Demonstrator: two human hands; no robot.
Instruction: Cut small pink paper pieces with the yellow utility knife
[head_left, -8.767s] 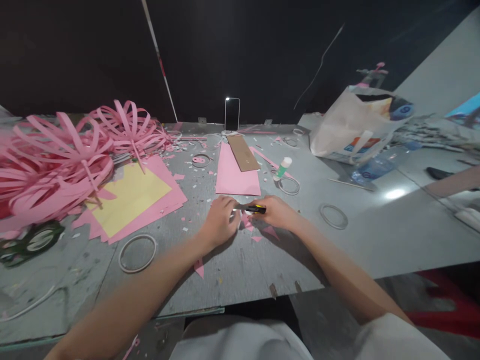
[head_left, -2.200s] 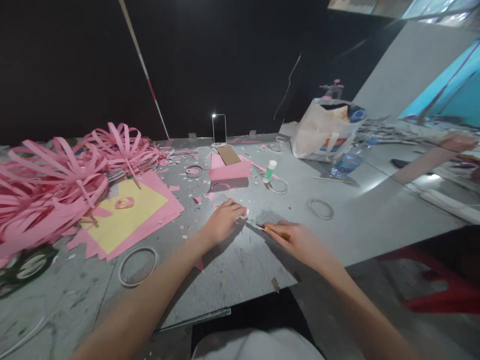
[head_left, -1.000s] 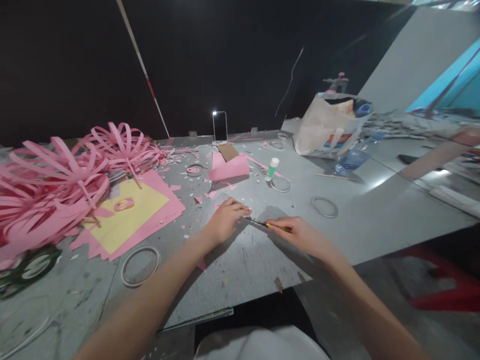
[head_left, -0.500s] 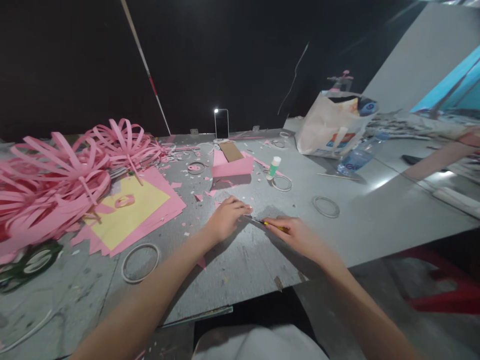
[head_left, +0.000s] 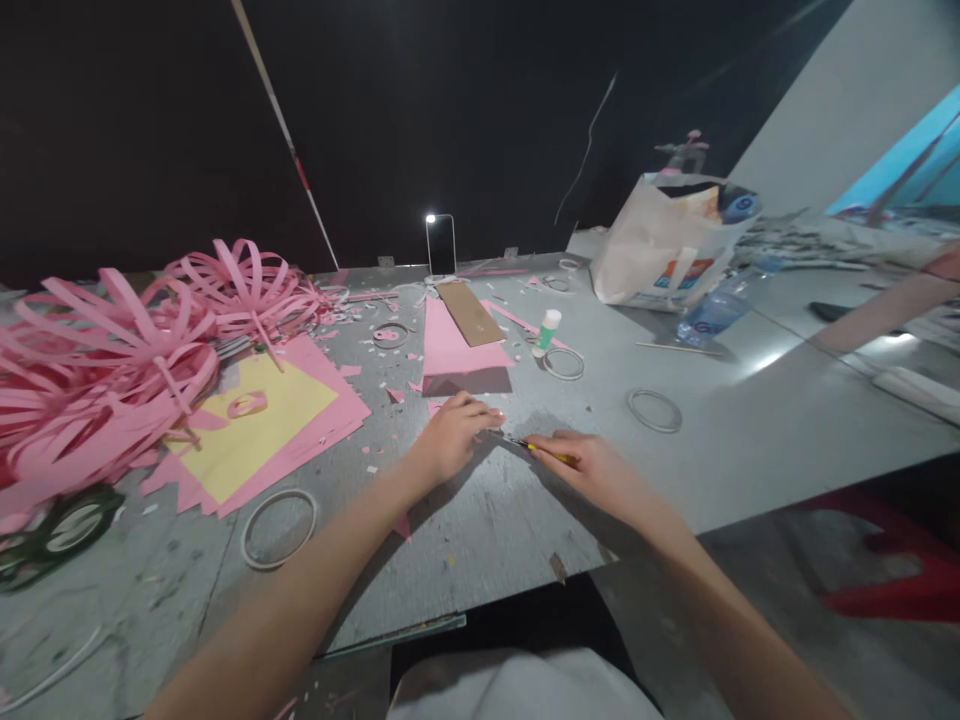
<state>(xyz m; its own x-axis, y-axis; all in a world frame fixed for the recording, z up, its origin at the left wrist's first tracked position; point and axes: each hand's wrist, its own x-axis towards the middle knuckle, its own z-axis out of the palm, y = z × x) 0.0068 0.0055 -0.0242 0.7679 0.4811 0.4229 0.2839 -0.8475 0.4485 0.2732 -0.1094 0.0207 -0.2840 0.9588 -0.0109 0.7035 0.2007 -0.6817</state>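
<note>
My left hand (head_left: 450, 435) rests palm-down on the grey table (head_left: 480, 520), its fingers curled over something small that I cannot make out. My right hand (head_left: 589, 468) grips a yellow-and-black craft knife (head_left: 536, 447), its blade pointing left toward the left fingertips. Just beyond the hands a pink paper sheet (head_left: 454, 345) lies with a brown cardboard strip (head_left: 470, 312) on top. Small pink scraps lie scattered around my left hand.
Pink paper-strip flowers (head_left: 112, 350) pile up at the left beside a yellow sheet (head_left: 255, 415) on pink paper. Wire rings (head_left: 279, 515) (head_left: 655, 410), a glue stick (head_left: 548, 330), a lit phone (head_left: 440, 245), a paper bag (head_left: 660, 255) and a water bottle (head_left: 709, 310) stand around. Another person's arm (head_left: 885, 305) reaches in at right.
The pink sheet beyond my hands, which was lifted and folded up, now lies flatter on the table. My hands have stayed almost in place with the knife.
</note>
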